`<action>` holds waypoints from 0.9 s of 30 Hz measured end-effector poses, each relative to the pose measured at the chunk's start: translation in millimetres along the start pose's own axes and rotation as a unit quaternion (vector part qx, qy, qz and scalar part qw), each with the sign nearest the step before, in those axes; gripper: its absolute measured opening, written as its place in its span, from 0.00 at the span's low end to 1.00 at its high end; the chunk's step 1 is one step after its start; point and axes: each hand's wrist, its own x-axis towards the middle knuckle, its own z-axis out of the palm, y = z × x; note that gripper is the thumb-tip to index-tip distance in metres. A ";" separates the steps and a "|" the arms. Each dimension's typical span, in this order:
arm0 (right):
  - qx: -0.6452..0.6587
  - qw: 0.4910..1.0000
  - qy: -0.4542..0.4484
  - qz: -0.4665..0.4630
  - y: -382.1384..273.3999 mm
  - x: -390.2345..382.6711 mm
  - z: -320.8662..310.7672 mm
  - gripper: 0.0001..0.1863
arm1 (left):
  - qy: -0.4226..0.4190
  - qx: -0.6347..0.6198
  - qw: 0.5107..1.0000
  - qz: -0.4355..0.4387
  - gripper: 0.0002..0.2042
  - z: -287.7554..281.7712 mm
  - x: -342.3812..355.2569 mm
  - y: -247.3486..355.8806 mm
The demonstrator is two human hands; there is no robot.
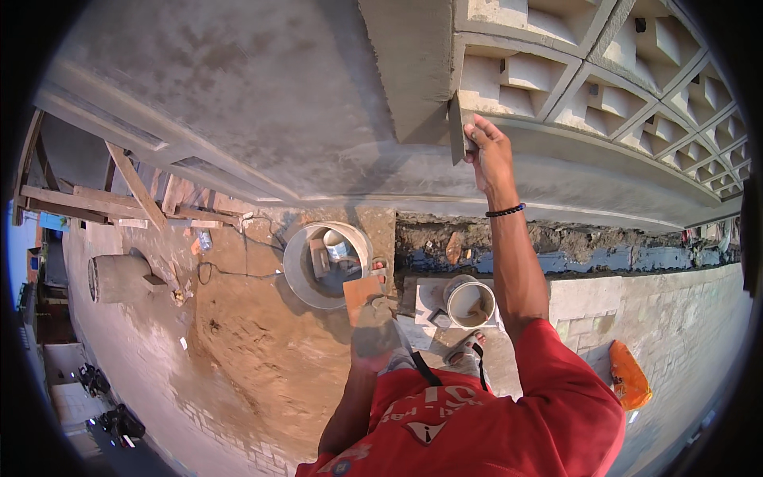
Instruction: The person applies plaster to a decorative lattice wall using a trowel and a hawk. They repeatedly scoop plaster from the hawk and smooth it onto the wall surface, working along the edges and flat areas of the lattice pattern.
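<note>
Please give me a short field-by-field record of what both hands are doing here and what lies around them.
Setting: outdoor building site, grey rendered wall with patterned vent blocks
Right hand: raised, pressing a flat trowel against the wall edge
Right wrist: dark bead bracelet
Left hand: low, coated in grey mortar, holding a flat board
Below: bucket, concrete ring, orange bag
Clothing: red shirt

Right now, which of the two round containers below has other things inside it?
The large grey basin on the sandy ground: it holds a small tub and a block. The smaller white bucket, nearer the person's foot, shows only wet mix.
</note>
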 end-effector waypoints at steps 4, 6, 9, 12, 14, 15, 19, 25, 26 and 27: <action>-0.020 1.000 0.019 -0.007 -9.2 1.8 11.5 0.18 | 0.015 -0.035 0.999 0.009 0.18 7.1 3.9 2.1; -0.024 0.999 0.029 -0.011 -11.8 3.3 16.1 0.18 | 0.011 -0.055 0.998 0.007 0.18 13.9 9.5 3.3; 0.024 0.999 0.029 -0.019 -21.3 -3.3 23.4 0.19 | 0.080 -0.017 0.996 0.024 0.18 10.5 16.8 2.3; -0.003 0.998 0.027 -0.048 -48.1 -3.1 34.6 0.19 | 0.084 -0.027 0.996 0.023 0.17 8.1 20.6 0.5; -0.016 0.998 0.013 -0.060 -66.2 -5.3 44.2 0.18 | 0.042 -0.052 0.998 0.020 0.17 2.9 20.5 -0.4; -0.022 0.997 0.009 -0.067 -76.4 -6.3 47.8 0.18 | 0.024 -0.051 0.998 0.015 0.17 2.6 22.7 -1.3; -0.002 0.992 -0.030 -0.123 -105.6 -7.0 56.7 0.22 | 0.008 -0.011 1.000 0.003 0.18 4.1 27.2 -2.6; 0.058 0.985 -0.030 -0.160 -86.9 -27.5 43.2 0.27 | 0.170 0.075 0.982 0.022 0.15 -2.9 18.8 -3.2; 0.065 0.990 -0.006 -0.122 -65.1 -34.9 41.9 0.24 | 0.148 0.170 0.974 0.032 0.15 1.0 19.1 -2.9; 0.078 0.993 0.017 -0.083 -38.9 -40.7 42.7 0.21 | 0.132 0.182 0.974 0.029 0.15 7.1 17.4 0.8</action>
